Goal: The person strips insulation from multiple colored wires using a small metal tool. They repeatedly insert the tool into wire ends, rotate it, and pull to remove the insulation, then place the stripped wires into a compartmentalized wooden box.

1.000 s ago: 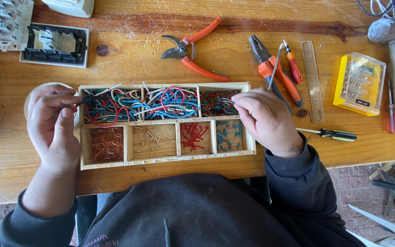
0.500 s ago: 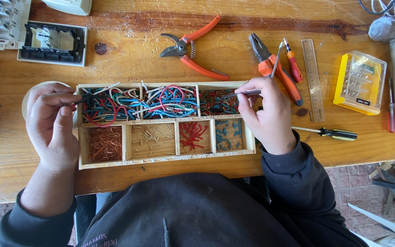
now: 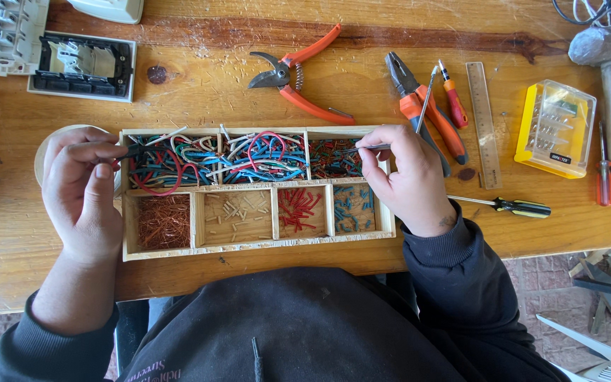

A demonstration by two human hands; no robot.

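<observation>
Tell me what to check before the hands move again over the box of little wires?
1. Right hand grips the thin metal tool: ok.
2. Tool tip is over the top right compartment of the wooden tray: ok.
3. Left hand pinches something dark at the tray's left edge: ok; what it is, cannot tell.
4. Tray lies flat on the table: ok.
5. Pruning shears and pliers lie outside the tray: ok.
</observation>
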